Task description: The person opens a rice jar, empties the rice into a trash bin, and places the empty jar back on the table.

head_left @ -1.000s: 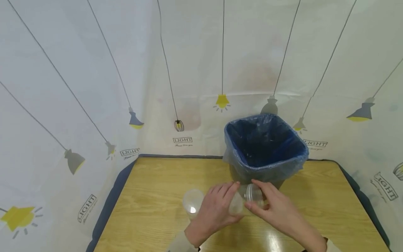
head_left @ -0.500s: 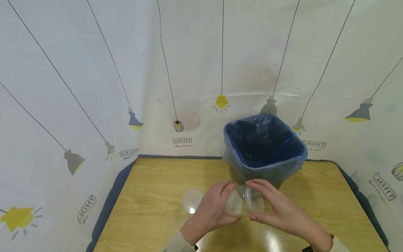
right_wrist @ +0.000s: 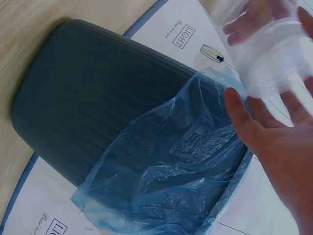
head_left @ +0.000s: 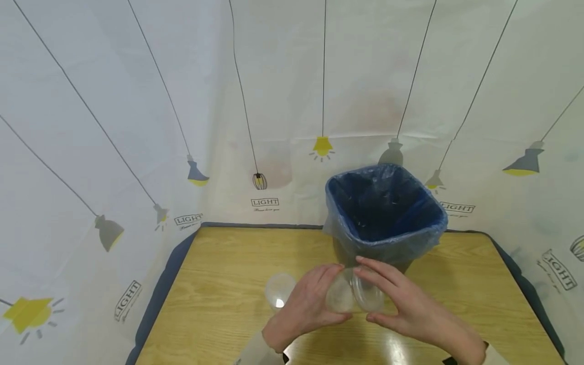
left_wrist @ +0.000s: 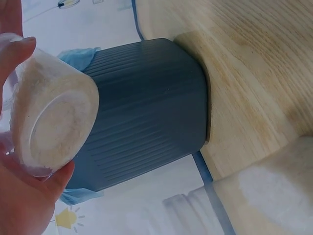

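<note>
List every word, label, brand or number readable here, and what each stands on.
"LIGHT": boxed print, repeated across the wall covering.
Script line below the boxes: too small and blurred to read reliably.
Bin, held clear container: no readable text.
No numbers readable.

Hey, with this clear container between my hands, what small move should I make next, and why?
Perhaps close your right hand gently around the ridged end of the clear container: its fingers curve around that end, but a firm grip isn't plain. Your left hand grips it nearer the base, so it could probably steady it against a turn or pull.
</note>
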The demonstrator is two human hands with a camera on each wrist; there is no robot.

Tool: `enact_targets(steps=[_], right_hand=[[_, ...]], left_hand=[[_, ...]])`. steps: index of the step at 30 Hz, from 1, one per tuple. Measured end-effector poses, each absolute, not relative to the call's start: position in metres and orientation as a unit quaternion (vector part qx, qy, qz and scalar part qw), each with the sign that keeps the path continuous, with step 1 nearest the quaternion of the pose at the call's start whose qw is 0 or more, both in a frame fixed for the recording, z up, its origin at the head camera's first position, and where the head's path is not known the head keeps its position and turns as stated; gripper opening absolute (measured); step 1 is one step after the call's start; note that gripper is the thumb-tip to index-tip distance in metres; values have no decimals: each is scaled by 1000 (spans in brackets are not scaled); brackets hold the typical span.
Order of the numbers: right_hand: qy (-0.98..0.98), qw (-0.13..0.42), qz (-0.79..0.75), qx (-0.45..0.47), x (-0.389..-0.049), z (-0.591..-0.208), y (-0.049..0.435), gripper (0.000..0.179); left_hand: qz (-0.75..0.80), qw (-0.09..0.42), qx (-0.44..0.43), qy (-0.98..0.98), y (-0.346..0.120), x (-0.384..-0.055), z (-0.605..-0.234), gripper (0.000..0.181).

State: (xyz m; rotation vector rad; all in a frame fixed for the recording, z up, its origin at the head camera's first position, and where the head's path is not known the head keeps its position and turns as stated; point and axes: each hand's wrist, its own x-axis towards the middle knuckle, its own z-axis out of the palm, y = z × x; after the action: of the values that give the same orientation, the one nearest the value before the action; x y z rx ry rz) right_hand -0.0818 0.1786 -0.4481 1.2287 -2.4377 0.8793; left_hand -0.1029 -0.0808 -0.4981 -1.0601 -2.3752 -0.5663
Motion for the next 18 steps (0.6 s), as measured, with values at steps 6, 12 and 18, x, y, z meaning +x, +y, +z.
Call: enact_targets(steps=[6, 12, 18], right_hand=[[-889, 61, 379, 251, -72, -444, 168, 76], [-925, 29, 349, 148, -72, -441, 155, 71], [-921, 73, 339, 177, -73, -440, 154, 68]], left_hand=[[-200, 280, -367, -865, -79, -102, -500, 100], [-178, 317, -357, -860, -72, -101, -502, 103], [-177, 307, -358, -864, -69, -99, -501, 102]])
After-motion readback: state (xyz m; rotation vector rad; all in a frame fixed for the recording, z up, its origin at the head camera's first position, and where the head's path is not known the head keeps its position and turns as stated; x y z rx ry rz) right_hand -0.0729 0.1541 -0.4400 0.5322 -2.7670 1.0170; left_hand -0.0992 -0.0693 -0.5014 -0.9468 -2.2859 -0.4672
